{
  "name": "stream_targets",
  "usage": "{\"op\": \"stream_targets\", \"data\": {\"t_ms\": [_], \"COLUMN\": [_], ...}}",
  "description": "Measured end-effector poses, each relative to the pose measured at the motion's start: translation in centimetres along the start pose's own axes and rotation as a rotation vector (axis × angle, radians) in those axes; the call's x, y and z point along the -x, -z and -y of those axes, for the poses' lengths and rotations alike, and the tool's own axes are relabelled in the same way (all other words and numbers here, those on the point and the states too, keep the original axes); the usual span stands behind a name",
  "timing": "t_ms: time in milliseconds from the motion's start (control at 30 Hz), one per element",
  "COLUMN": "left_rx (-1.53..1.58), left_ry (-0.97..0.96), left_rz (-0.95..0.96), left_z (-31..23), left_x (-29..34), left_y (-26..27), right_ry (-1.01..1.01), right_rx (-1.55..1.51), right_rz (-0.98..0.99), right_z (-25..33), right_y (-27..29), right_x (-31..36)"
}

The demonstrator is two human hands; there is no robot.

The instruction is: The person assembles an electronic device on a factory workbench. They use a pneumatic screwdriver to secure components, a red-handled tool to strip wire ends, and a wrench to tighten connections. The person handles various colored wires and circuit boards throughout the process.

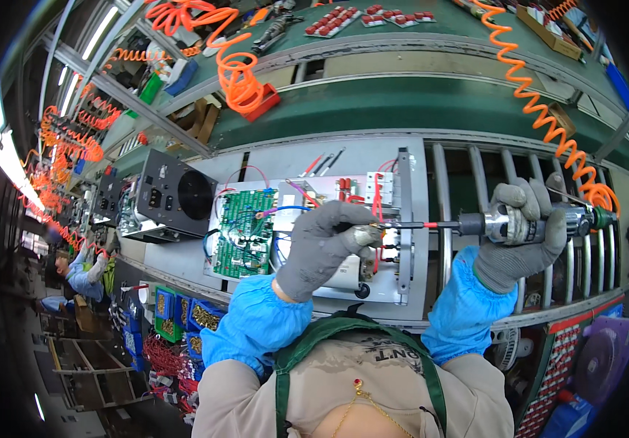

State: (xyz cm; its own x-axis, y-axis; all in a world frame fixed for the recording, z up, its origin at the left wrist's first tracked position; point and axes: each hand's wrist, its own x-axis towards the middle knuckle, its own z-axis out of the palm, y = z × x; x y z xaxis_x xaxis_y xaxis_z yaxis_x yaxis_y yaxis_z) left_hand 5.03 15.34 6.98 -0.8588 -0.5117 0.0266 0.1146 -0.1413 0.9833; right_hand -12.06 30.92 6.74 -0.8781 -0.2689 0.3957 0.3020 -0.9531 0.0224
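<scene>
Blue sleeve covers (256,321) sit closest to me, and past them my left hand (325,244) in its grey glove is closed down over the tip of the screwdriver bit, pinching a small fastener against the side wall of the open grey chassis (402,219) lying on the conveyor. My right hand (522,233), set well apart, is clamped around the barrel of the pneumatic screwdriver (504,225), which lies level, its orange coiled hose (548,124) trailing off above. I judge the driver rigid and fairly heavy, best gripped mid-barrel, while the green circuit board (245,232) beside my left hand looks fragile.
</scene>
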Motion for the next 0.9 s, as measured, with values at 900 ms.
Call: {"op": "stream_targets", "data": {"t_ms": [900], "left_rx": [-1.12], "left_ry": [-0.269], "left_rz": [0.015], "left_z": [-3.0], "left_x": [-7.2], "left_y": [5.2], "right_ry": [0.142], "right_rx": [-0.057], "right_rz": [-0.314], "right_z": [6.1], "right_y": [8.3], "right_x": [-0.9]}}
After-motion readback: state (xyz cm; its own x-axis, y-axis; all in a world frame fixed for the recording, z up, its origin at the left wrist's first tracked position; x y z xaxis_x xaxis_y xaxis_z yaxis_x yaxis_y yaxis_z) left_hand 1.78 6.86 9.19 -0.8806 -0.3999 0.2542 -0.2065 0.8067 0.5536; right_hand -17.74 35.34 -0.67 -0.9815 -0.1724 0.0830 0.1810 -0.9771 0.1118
